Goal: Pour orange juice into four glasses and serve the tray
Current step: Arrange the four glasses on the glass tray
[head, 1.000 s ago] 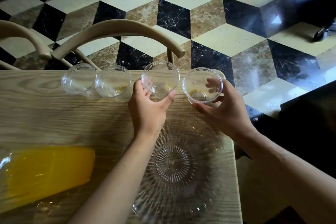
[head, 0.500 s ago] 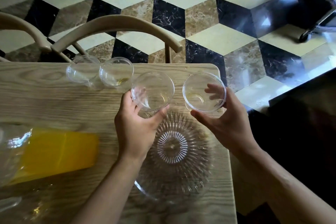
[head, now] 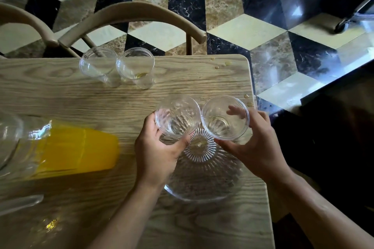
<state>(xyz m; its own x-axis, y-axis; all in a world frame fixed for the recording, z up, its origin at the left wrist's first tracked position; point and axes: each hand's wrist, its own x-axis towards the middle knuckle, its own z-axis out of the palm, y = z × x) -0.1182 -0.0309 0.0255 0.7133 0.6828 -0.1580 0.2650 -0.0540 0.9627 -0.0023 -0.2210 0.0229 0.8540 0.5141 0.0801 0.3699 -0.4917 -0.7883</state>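
My left hand [head: 156, 153] grips a clear glass [head: 177, 116] and my right hand [head: 256, 147] grips a second clear glass [head: 224, 117]. Both glasses are side by side over the far part of the ribbed clear glass tray [head: 204, 192] on the wooden table [head: 81, 97]. I cannot tell whether they rest on the tray. Two more clear glasses [head: 98, 62] [head: 135, 63] stand together near the table's far edge, one with a trace of juice at its bottom. A jug of orange juice [head: 66, 150] is at the left.
Two curved wooden chair backs [head: 129, 15] stand just beyond the table's far edge. Small juice drops [head: 222, 64] lie near the far right corner. The table's right edge is close to my right wrist. A patterned tile floor lies beyond.
Both hands have carried their glasses from the far edge of the table toward me, to above the tray. The other two glasses stayed in place.
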